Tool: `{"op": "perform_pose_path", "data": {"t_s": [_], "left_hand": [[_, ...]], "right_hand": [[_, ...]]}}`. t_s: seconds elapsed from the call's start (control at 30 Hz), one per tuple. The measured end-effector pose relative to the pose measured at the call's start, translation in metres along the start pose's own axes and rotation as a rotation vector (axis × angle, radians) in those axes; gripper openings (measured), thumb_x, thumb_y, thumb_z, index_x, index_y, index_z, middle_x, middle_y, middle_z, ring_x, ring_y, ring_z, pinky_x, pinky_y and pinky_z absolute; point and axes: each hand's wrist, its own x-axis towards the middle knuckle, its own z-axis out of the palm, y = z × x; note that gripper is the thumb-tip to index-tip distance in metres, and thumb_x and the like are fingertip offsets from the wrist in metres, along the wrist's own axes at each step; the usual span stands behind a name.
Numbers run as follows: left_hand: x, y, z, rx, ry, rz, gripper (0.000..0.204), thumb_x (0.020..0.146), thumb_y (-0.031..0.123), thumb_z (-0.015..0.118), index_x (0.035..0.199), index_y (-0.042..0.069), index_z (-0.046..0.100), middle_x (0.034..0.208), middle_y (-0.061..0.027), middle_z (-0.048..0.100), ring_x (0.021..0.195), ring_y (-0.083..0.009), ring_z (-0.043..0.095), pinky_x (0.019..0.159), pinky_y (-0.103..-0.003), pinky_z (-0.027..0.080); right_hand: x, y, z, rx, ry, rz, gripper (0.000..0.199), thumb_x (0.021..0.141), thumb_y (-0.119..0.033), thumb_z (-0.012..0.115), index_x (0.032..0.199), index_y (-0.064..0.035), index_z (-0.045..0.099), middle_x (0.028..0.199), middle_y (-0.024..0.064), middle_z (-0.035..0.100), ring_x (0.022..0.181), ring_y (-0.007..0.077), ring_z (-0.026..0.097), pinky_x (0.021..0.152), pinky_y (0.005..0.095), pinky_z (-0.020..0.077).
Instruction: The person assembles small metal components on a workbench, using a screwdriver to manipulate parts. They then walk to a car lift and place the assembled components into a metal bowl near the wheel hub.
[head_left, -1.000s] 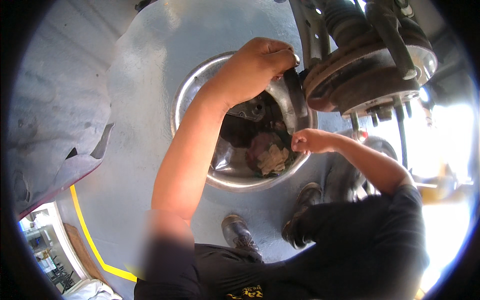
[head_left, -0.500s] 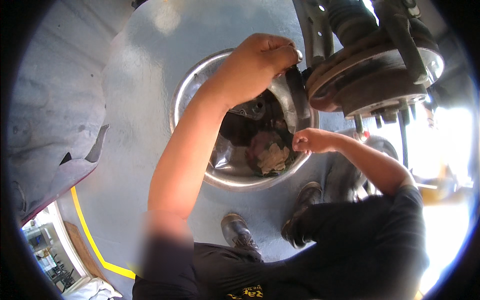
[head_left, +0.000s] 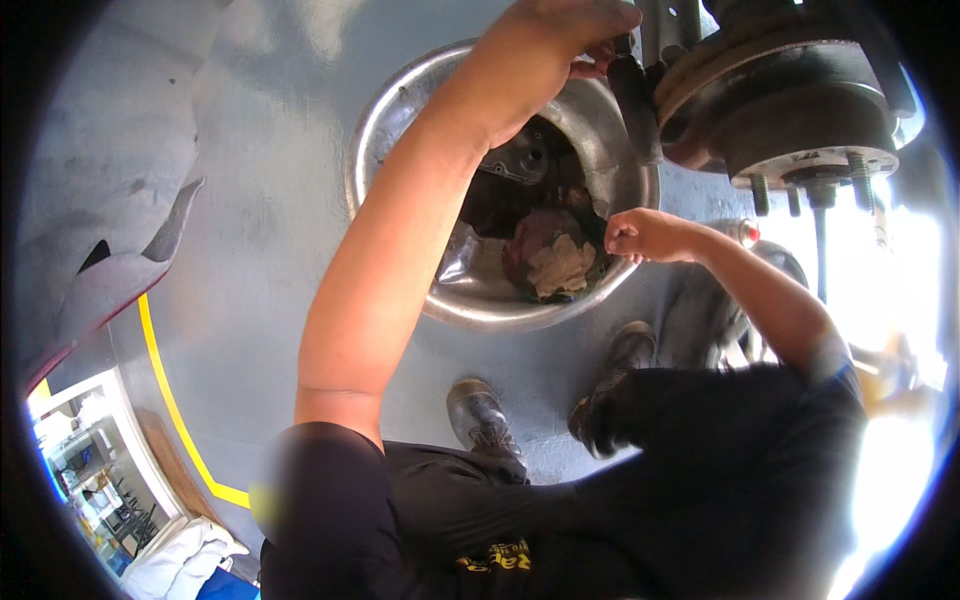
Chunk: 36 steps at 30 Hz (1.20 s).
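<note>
My left hand (head_left: 585, 45) is raised at the upper middle, its fingers curled at the upper end of a dark cylindrical part (head_left: 636, 115) beside the wheel hub. What its fingers grip is hidden. My right hand (head_left: 648, 236) hangs loosely closed by the right rim of a round metal basin (head_left: 372, 140), with nothing visible in it. Inside the basin lie a grey metal part (head_left: 522, 158) with a hole and a crumpled beige cloth or glove (head_left: 562, 266). Above and right of the basin, the worn wheel hub (head_left: 815, 125) shows several threaded studs pointing down.
A can with a red tip (head_left: 748, 233) stands behind my right wrist. At the left hangs a grey body panel (head_left: 110, 150) with a torn edge. My boots (head_left: 478, 412) are on the grey floor, which has a yellow line (head_left: 170, 400). White cloth (head_left: 185, 560) lies at lower left.
The view has shifted, so the basin and hub appear higher and further right. My left hand has moved up and right along with the dark cylinder. My right hand stays closed by the rim.
</note>
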Motion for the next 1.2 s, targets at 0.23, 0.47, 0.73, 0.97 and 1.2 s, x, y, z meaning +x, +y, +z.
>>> {"op": "perform_pose_path", "data": {"t_s": [0.23, 0.47, 0.73, 0.97, 1.2], "left_hand": [[-0.009, -0.013, 0.003, -0.564, -0.014, -0.337, 0.018, 0.103, 0.016, 0.056, 0.095, 0.003, 0.066, 0.078, 0.0040, 0.055, 0.073, -0.0082, 0.049, 0.067, -0.026, 0.038], [-0.005, -0.011, 0.010, -0.425, 0.113, -0.204, 0.020, 0.103, 0.019, 0.056, 0.091, 0.006, 0.066, 0.076, 0.0055, 0.052, 0.071, -0.0065, 0.046, 0.065, -0.025, 0.036], [0.004, 0.006, -0.014, -0.447, -0.087, -0.291, 0.022, 0.104, 0.021, 0.056, 0.092, 0.006, 0.065, 0.076, 0.0050, 0.051, 0.070, -0.0072, 0.044, 0.065, -0.025, 0.036], [-0.003, -0.008, -0.002, -0.372, -0.021, -0.335, 0.023, 0.106, 0.021, 0.053, 0.097, 0.004, 0.066, 0.077, 0.0024, 0.052, 0.072, -0.0089, 0.047, 0.066, -0.026, 0.038], [-0.008, -0.029, -0.014, -0.262, -0.181, -0.120, 0.024, 0.106, 0.024, 0.054, 0.102, 0.005, 0.068, 0.088, -0.0043, 0.059, 0.077, -0.0152, 0.053, 0.070, -0.030, 0.043]], "right_hand": [[0.002, 0.001, 0.004, -0.001, 0.009, -0.006, 0.033, 0.103, -0.034, 0.059, 0.115, -0.0047, 0.068, 0.092, 0.0117, 0.072, 0.086, 0.0213, 0.070, 0.080, 0.0375, 0.0558], [-0.009, -0.006, 0.001, 0.054, 0.022, 0.036, 0.023, 0.102, -0.025, 0.061, 0.106, -0.0041, 0.067, 0.084, 0.0046, 0.066, 0.078, 0.0150, 0.065, 0.073, 0.0319, 0.0538], [0.005, -0.003, -0.002, -0.022, 0.001, -0.045, 0.033, 0.103, -0.035, 0.058, 0.113, -0.0046, 0.067, 0.089, 0.0109, 0.071, 0.083, 0.0211, 0.070, 0.077, 0.0372, 0.0560], [0.002, -0.003, -0.001, 0.035, 0.017, 0.004, 0.021, 0.102, -0.023, 0.061, 0.107, -0.0038, 0.067, 0.085, 0.0057, 0.067, 0.081, 0.0159, 0.066, 0.074, 0.0326, 0.0548], [0.006, -0.002, 0.000, 0.020, -0.017, -0.003, 0.028, 0.102, -0.030, 0.059, 0.114, -0.0060, 0.067, 0.093, 0.0110, 0.071, 0.087, 0.0211, 0.069, 0.081, 0.0379, 0.0560]]}}
